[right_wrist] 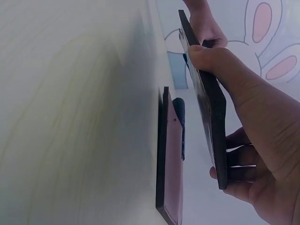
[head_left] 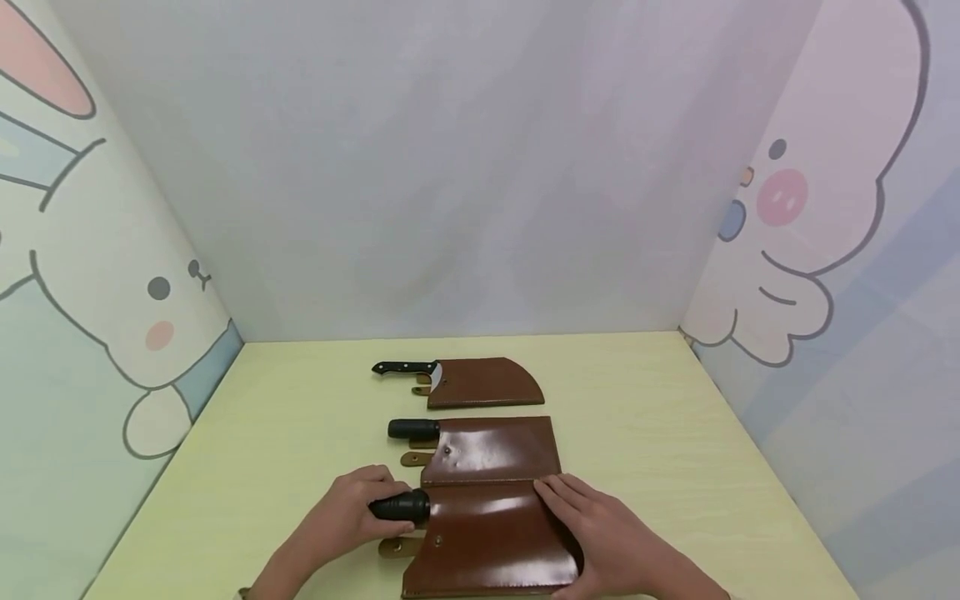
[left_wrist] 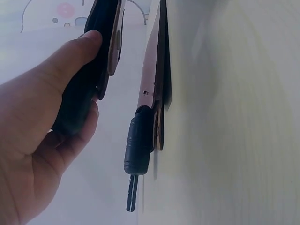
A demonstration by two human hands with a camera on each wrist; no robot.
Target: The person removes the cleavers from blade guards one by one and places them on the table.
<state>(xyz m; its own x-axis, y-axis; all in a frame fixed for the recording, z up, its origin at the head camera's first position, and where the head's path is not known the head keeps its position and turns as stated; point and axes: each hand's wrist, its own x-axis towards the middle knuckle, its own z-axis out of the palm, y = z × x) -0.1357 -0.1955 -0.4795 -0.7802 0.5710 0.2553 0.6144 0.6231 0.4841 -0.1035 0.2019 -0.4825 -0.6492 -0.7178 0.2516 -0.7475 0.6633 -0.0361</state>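
Observation:
A cleaver in a glossy brown leather sheath (head_left: 487,542) is held nearest the person, lifted off the table as both wrist views show. My left hand (head_left: 347,510) grips its black handle (head_left: 401,506), thumb along one side in the left wrist view. With the right hand (head_left: 600,533) I hold the sheath's right end, thumb on one edge and fingers at the other in the right wrist view. A snap strap (head_left: 399,547) sticks out below the handle. The blade is hidden inside the sheath.
Just beyond lies a second sheathed cleaver (head_left: 495,450) with a black handle (left_wrist: 138,140). Farther back is a third knife in a round-ended brown sheath (head_left: 487,383), its riveted black handle (head_left: 403,367) pointing left. A pale wood table (head_left: 637,392) meets walls with cartoon animals.

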